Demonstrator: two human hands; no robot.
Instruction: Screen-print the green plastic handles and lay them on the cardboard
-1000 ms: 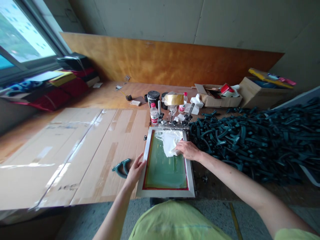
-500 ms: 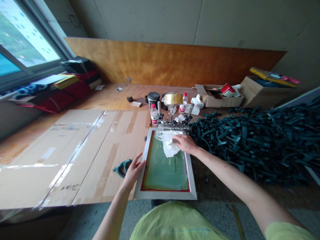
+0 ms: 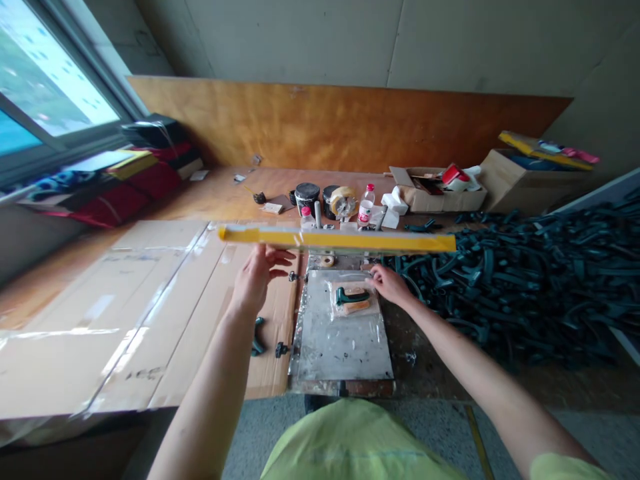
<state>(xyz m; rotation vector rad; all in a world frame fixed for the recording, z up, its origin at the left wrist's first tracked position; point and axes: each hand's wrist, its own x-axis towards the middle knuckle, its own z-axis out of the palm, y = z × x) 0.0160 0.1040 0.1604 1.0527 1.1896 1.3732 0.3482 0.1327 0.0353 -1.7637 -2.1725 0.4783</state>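
Observation:
A framed printing screen [image 3: 340, 240] is tilted up, its yellow-taped edge facing me. My left hand [image 3: 255, 277] is just below its left part, fingers apart and pointing right; whether it touches the frame I cannot tell. Under the screen lies a grey metal base plate [image 3: 345, 347]. On it a dark green plastic handle [image 3: 353, 297] rests in a tan holder covered with clear film. My right hand [image 3: 390, 283] is at the plate's far right corner, right of the handle, fingertips pinched together. What is between them is too small to make out.
A heap of dark green handles [image 3: 520, 287] lies to the right. Cardboard sheets [image 3: 175, 320] cover the left side, with another green handle [image 3: 258, 337] near the plate. Behind stand black tubs [image 3: 307, 198], a tape roll [image 3: 344, 202], a bottle [image 3: 367, 207] and an open carton [image 3: 445, 200].
The screen has swung up from lying flat, uncovering the plate and handle. My left hand has moved up and forward. The white tissue my right hand held on the screen no longer shows.

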